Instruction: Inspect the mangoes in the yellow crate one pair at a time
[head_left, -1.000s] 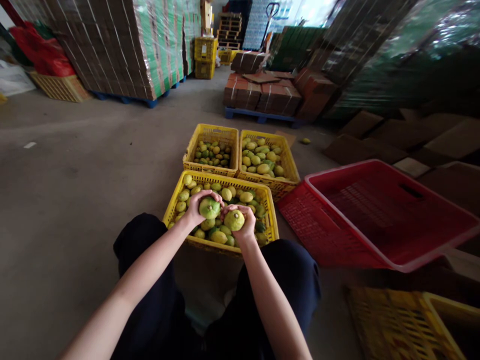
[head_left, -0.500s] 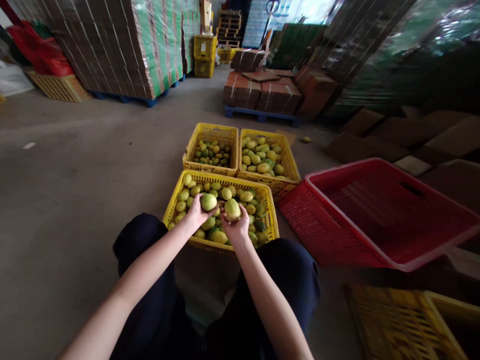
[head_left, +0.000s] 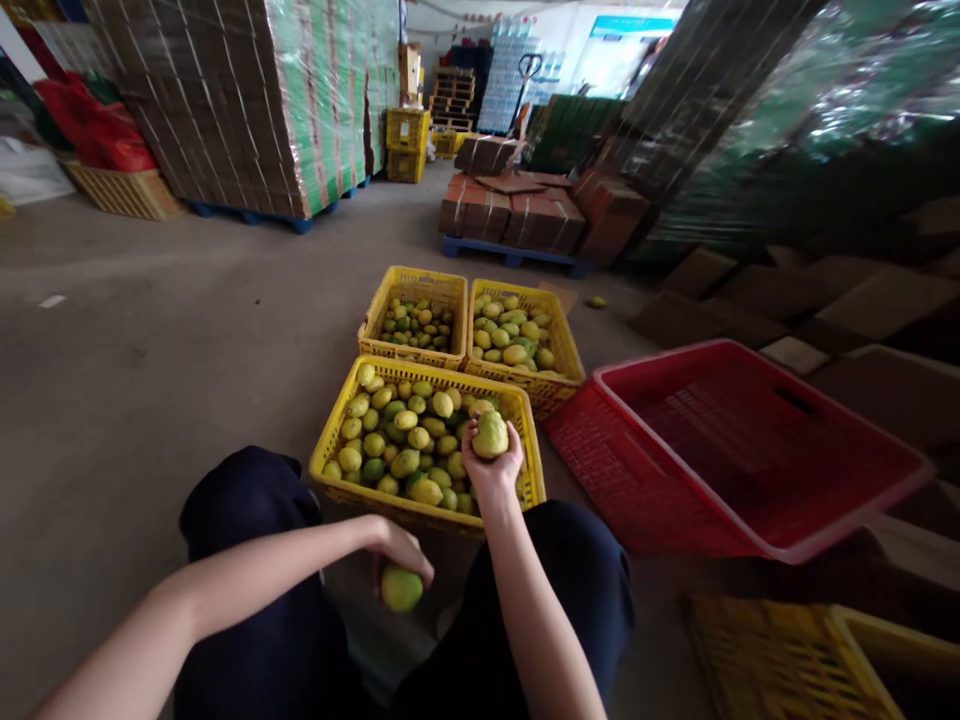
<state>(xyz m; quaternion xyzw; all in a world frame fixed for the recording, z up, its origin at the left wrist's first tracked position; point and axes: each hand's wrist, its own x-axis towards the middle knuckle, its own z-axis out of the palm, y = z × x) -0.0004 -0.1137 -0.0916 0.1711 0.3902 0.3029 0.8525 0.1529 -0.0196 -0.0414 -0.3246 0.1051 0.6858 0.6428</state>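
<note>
Between my knees, my left hand (head_left: 396, 552) is closed round a green-yellow lemon (head_left: 402, 588), below the near rim of the front crate. My right hand (head_left: 495, 470) holds a paler, bumpy lemon (head_left: 490, 435) up over the right side of that crate, palm upward with fingers curled about it. Many green and yellow lemons (head_left: 406, 462) fill the front yellow crate (head_left: 318, 447). Behind it stand a left crate (head_left: 370, 312) with smaller fruit and a right crate (head_left: 574, 350) with larger ones.
An empty-looking red crate (head_left: 660, 480) leans at my right. Another yellow crate (head_left: 772, 650) stands at lower right. Flattened cardboard (head_left: 877, 310) lies beyond. Wrapped box stacks (head_left: 225, 110) and a blue pallet (head_left: 510, 254) with cardboard bundles stand farther back. One loose fruit (head_left: 597, 302) is on the floor.
My left hand has moved from over the front crate down and toward me with its lemon. My right hand has shifted slightly right, still holding its lemon. The view has tilted up a little.
</note>
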